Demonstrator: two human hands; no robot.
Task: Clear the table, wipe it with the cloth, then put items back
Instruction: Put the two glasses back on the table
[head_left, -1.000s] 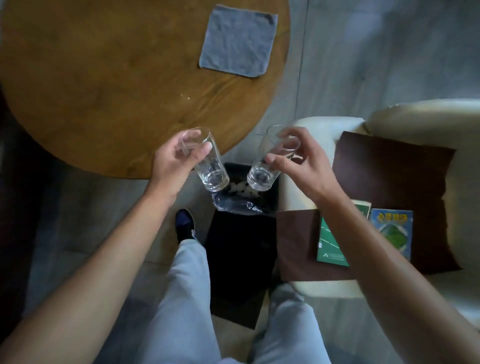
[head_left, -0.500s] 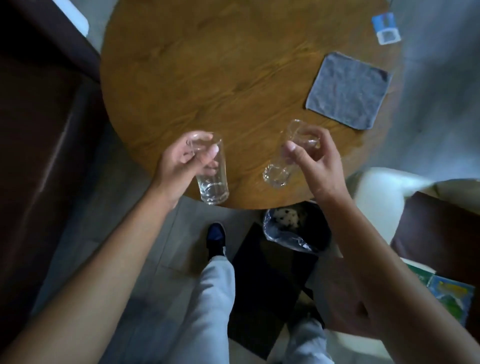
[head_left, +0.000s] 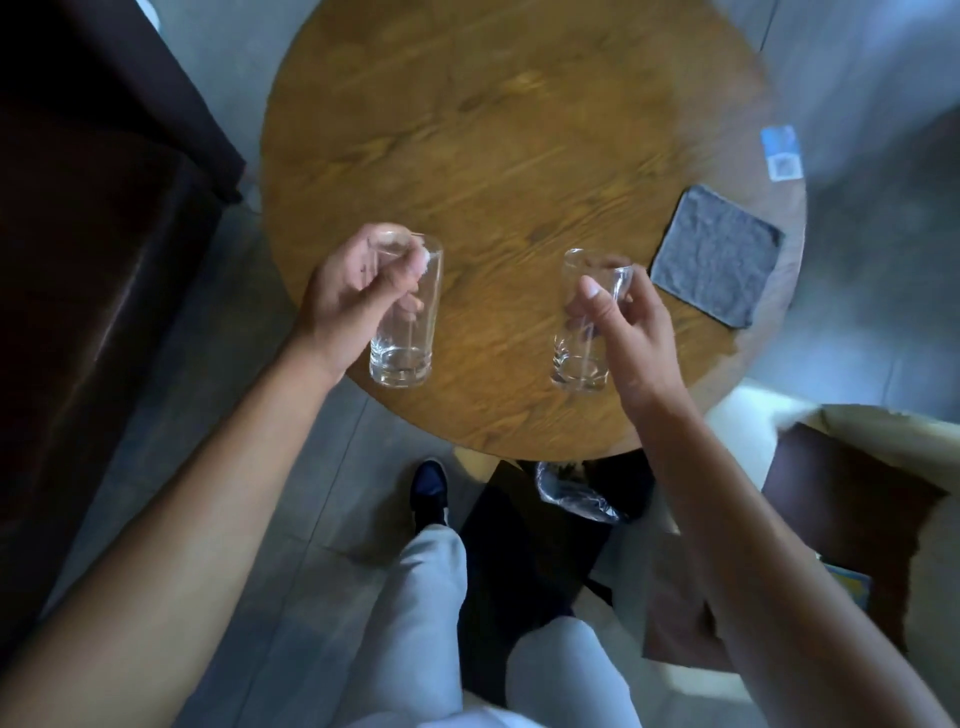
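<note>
A round wooden table (head_left: 519, 130) fills the upper middle of the head view. My left hand (head_left: 353, 291) grips a clear empty glass (head_left: 402, 353) near its rim, over the table's near left edge. My right hand (head_left: 623, 317) holds a second clear glass (head_left: 579, 358) by its upper part, over the table's near middle. Both glasses are upright; whether their bases touch the wood I cannot tell. A grey square cloth (head_left: 717, 254) lies flat on the right side of the table.
A small blue and white card (head_left: 782, 153) lies at the table's right edge. A dark brown sofa (head_left: 93, 260) stands on the left. Below the table sit a bin with a plastic liner (head_left: 576, 493) and a dark mat. A cream chair with a brown cushion (head_left: 852, 509) is at right.
Both hands have carried the glasses from above the bin and floor up over the table's near edge. The glasses went from tilted to upright. The view has swung toward the table.
</note>
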